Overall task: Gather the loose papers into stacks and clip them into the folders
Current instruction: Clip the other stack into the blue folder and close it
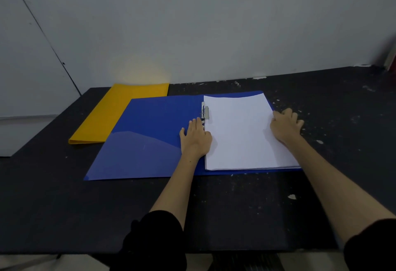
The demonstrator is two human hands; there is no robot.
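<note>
A black, paint-flecked table (214,217) fills the near part of the view, backed by a pale grey wall at the far side. On it lies an open blue plastic folder (150,133), spread flat with its left cover showing a clear inner pocket at the near left. A stack of white paper sheets (240,133) rests on the right half of the blue folder, its left edge along the spine. To the far left, partly tucked under the blue folder's edge, lies a closed yellow plastic folder (120,112). The left hand (195,140) lies flat and spread, palm down, over the spine, fingers reaching the silver metal clip (205,112) that sits on the stack's left edge; it grasps nothing. The right hand (286,126) rests at the stack's right edge with fingers curled loosely over it onto the table; whether it pinches the sheets cannot be told. Both forearms are bare below black sleeves (158,240).
</note>
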